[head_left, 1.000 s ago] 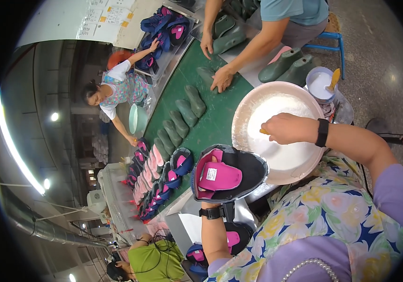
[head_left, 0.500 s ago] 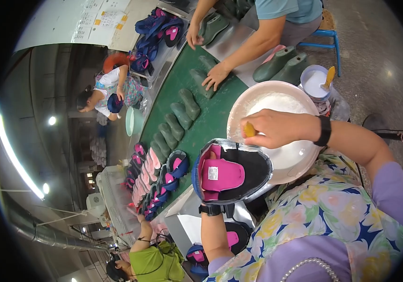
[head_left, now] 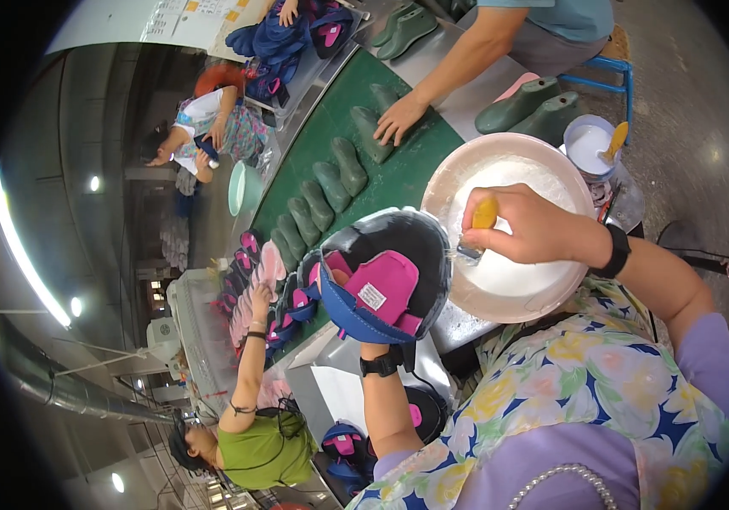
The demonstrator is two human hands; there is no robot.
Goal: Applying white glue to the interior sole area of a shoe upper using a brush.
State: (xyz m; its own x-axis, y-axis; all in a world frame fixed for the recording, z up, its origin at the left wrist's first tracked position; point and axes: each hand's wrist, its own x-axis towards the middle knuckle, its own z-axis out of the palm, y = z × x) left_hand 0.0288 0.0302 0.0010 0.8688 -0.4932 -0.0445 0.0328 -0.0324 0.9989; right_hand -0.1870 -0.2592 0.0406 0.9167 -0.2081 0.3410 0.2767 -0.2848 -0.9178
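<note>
Gripping a yellow-handled brush in the right hand and supporting a blue shoe upper with the mostly hidden left hand, seemingly partly coated along its whitish-smeared edge, with no telling how much remains. Just beyond, a pale pink basin of white liquid, beside a green work belt lined with dark green shoe lasts. Farther out, a concrete floor, ceiling lights and a co-worker in lime green.
</note>
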